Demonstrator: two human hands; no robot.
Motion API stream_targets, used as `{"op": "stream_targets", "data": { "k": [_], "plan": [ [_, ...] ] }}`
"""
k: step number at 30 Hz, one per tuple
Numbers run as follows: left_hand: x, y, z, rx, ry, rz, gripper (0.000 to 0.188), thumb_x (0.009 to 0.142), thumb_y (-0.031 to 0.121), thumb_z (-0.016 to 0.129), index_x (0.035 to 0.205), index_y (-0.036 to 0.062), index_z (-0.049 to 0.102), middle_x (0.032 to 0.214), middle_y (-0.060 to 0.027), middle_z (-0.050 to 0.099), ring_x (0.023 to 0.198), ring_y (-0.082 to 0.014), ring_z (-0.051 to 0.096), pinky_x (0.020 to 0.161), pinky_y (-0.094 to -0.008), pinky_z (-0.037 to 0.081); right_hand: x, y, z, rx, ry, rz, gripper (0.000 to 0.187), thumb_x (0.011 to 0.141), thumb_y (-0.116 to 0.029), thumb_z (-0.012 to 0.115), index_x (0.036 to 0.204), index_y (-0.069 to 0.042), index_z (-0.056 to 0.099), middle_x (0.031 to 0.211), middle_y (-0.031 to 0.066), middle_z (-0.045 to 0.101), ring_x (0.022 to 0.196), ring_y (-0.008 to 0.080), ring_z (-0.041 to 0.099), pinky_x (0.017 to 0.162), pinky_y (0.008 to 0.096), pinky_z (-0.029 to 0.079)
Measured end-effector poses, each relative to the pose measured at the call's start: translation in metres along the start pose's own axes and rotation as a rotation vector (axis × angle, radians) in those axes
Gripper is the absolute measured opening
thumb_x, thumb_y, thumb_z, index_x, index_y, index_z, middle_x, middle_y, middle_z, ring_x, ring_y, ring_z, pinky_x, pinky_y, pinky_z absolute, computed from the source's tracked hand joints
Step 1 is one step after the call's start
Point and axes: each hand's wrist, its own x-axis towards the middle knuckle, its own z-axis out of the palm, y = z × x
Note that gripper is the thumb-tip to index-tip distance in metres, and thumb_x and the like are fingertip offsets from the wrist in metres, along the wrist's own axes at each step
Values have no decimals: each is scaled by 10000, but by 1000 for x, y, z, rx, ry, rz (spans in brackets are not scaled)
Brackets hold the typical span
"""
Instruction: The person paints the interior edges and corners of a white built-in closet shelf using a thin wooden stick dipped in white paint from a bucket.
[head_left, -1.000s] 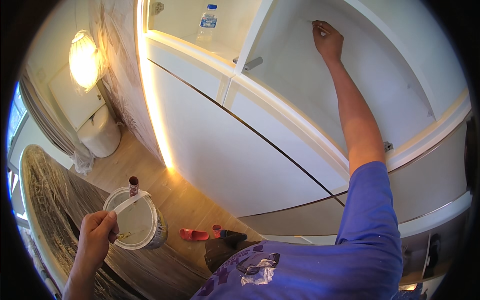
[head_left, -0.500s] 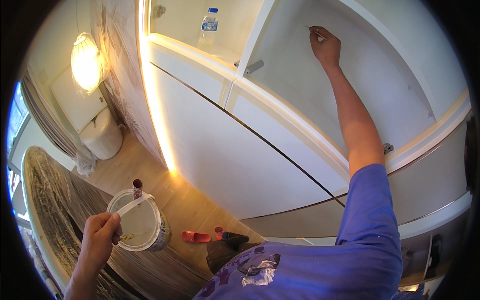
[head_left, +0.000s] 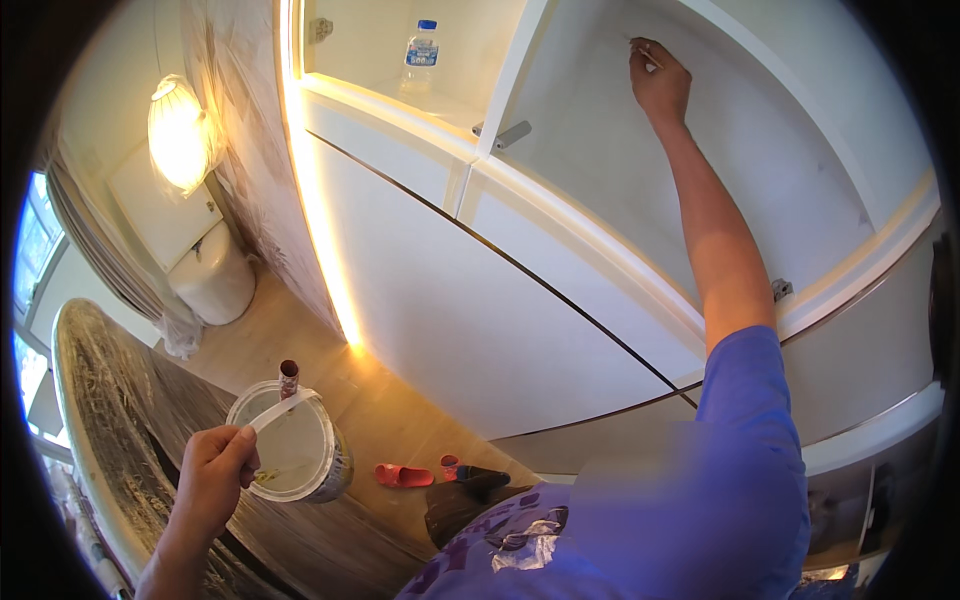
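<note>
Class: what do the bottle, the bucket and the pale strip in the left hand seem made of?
Bottle: glossy, clear plastic, going by its see-through wall.
Bucket: probably plastic, with slight sheen on thick, pale rim.
Pale strip: matte, perhaps plastic or paper; flat, evenly pale.

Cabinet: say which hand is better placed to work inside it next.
Right, probably: the right hand is inside the cabinet, pinching a thin object, while the left hand is low by the bucket, holding a white strip.
</note>
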Motion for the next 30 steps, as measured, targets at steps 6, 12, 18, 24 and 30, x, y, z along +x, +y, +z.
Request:
{"op": "stream_targets", "data": {
  "k": [6,12,18,24,30],
  "plan": [
    [-6,2,3,64,-39,10,427,1048,272,595,731,-12,634,619,-25,551,572,-102,503,545,-277,381,-22,-49,-27,-22,-225,11,255,922,-203,646,1119,-138,794,1028,92,803,897,256,764,841,352,587],
    [-10,6,8,79,-94,29,431,1049,285,593,747,-18,648,622,-32,559,569,-109,503,546,-288,389,-17,-106,-37,-41,-359,155,263,909,-199,645,1096,-90,795,1020,109,801,904,285,759,842,360,586],
    [-11,11,11,109,-138,98,426,1047,299,585,780,-22,671,630,-37,566,572,-117,515,544,-307,403,-95,-164,-94,210,-38,189,157,927,-118,696,1036,-31,769,893,69,769,806,166,713,783,307,561],
    [-23,15,9,135,-128,52,426,1043,314,568,826,-31,691,652,-46,585,595,-123,537,559,-316,427,-210,-218,-142,971,-282,388,34,925,29,654,921,18,686,846,84,726,776,142,681,756,292,558],
    [-15,14,6,183,-154,122,381,1046,321,573,885,1,705,698,-13,574,667,-112,528,607,-310,436,-263,-291,-138,1008,-983,168,171,825,113,688,950,2,721,853,126,763,778,170,726,710,299,571]
  ]
}}
